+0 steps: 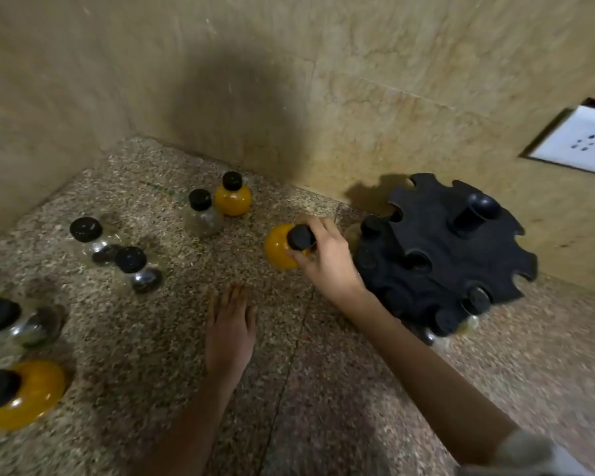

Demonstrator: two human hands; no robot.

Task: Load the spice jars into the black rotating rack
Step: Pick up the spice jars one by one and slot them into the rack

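The black rotating rack (461, 255) stands at the right against the wall, with a few black-capped jars hanging in its lower slots (474, 300). My right hand (323, 255) is shut on a round yellow spice jar (279, 249) by its black cap, just left of the rack. My left hand (231, 324) lies flat and open on the counter, holding nothing. Several more jars stand loose: a yellow one (233, 199) and a grey-brown one (203, 218) at the back, two dark ones (97, 240) (140, 273) at the left, another dark one (18, 321) and a yellow one (24, 393) at the near left.
The speckled stone counter (323, 389) meets beige tiled walls (289, 80) at the back and left, forming a corner. A white wall socket (577, 139) sits above the rack at the right.
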